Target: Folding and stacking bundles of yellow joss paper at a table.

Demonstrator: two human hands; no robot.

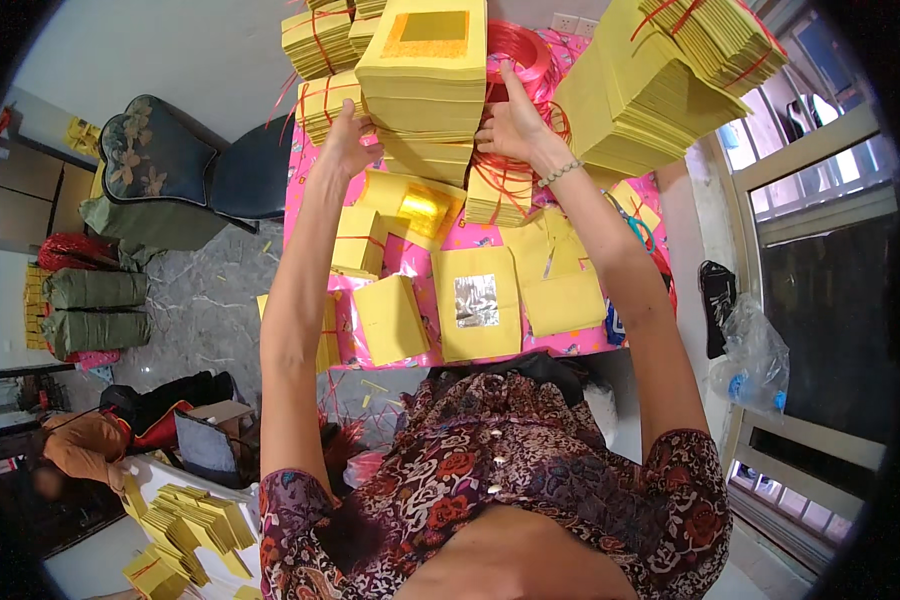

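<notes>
A tall stack of yellow paper sheets [425,95] stands at the far middle of the table, with an orange and gold square [428,33] on its top sheet. My left hand [350,142] is at the stack's lower left side, thumb up and fingertips against its edge. On the opposite side, my right hand [515,125] has its thumb stretched up and its fingertips at the stack's right edge. Both hands have their fingers apart; how firmly they press cannot be seen. Below the stack lies a yellow sheet with a shiny gold patch [425,212].
Red-tied yellow paper bundles [317,42] and a larger paper pile [635,100] flank the stack. Pink-red plastic cord [520,55] lies behind my right hand. Nearer are a silver-patched packet [477,303] and scissors [635,232] on the pink tablecloth [402,262]. A dark chair [160,155] stands left.
</notes>
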